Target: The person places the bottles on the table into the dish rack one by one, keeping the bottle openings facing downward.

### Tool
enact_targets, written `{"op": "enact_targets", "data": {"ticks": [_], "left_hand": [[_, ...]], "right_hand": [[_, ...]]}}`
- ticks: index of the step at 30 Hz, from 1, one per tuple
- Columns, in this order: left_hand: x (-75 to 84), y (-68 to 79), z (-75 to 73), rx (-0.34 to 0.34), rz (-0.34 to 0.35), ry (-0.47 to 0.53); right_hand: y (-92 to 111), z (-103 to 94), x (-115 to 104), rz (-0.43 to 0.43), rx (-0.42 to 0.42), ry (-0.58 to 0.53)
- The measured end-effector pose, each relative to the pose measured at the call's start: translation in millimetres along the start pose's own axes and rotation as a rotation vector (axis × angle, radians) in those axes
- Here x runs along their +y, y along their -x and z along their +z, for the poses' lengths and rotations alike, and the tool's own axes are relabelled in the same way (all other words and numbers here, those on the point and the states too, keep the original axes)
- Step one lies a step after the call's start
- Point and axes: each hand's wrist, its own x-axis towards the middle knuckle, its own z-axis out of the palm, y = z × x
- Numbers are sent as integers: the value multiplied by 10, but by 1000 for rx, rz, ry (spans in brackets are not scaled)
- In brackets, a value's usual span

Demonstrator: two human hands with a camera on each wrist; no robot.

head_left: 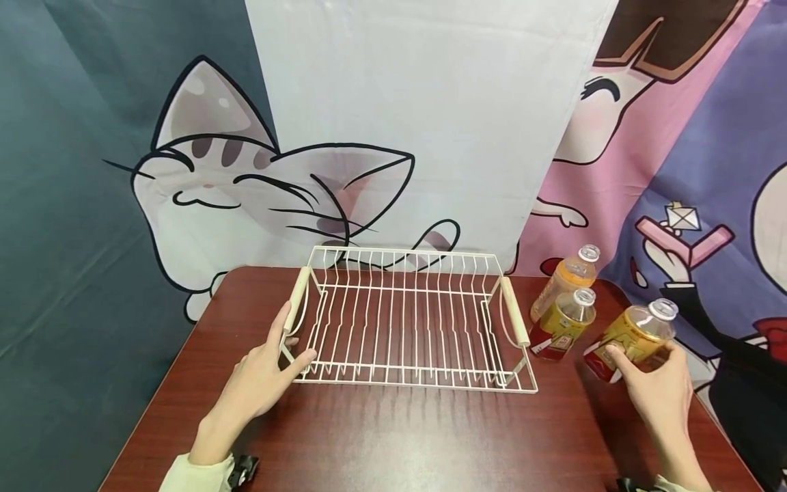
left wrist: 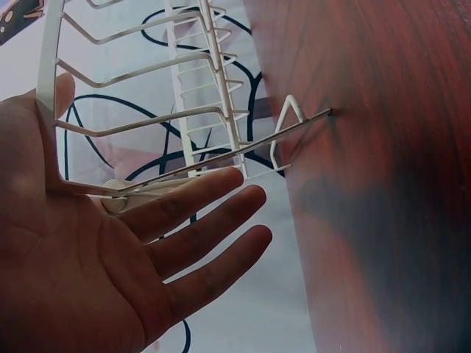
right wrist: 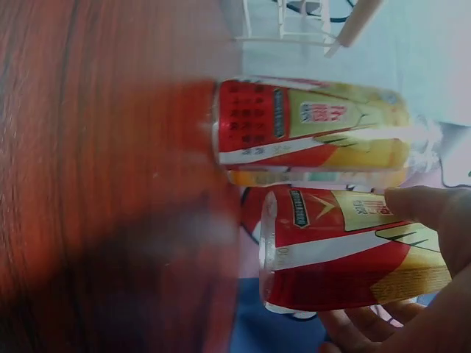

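Observation:
A white wire dish rack (head_left: 399,365) with pale side handles stands on the table. My left hand (head_left: 261,376) is at its near left corner, thumb over the front rail and the other fingers extended outside the left handle. In the left wrist view those fingers (left wrist: 210,239) are straight and spread beside the wire frame. On the right, my right hand (head_left: 664,386) grips a red-and-yellow-labelled drink bottle (head_left: 636,335), thumb in front and fingers behind. The bottle leans, and in the right wrist view its base appears raised off the table.
A matching red-and-yellow bottle (head_left: 562,324) stands close to the rack's right handle. Behind it is an orange-labelled bottle (head_left: 568,277). A cartoon-printed cloth (head_left: 430,137) hangs along the back of the brown table (head_left: 393,437).

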Motion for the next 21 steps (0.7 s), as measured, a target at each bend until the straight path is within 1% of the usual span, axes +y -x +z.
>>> {"op": "enact_targets", "data": {"ticks": [7,14,18,21], "left_hand": [[3,-3,1,-5,-7,-7],[-4,-13,11,4,4,-15],[1,-12,5,3,-1,-21],[4,-9,1,4,-5,-26]], "right_hand": [[206,-70,-162,12,87,-68],[415,-135,-332,10,157,-130],[531,-172,-426,-34,159,-179],[620,-192,-502,-83,158,-222]]}}
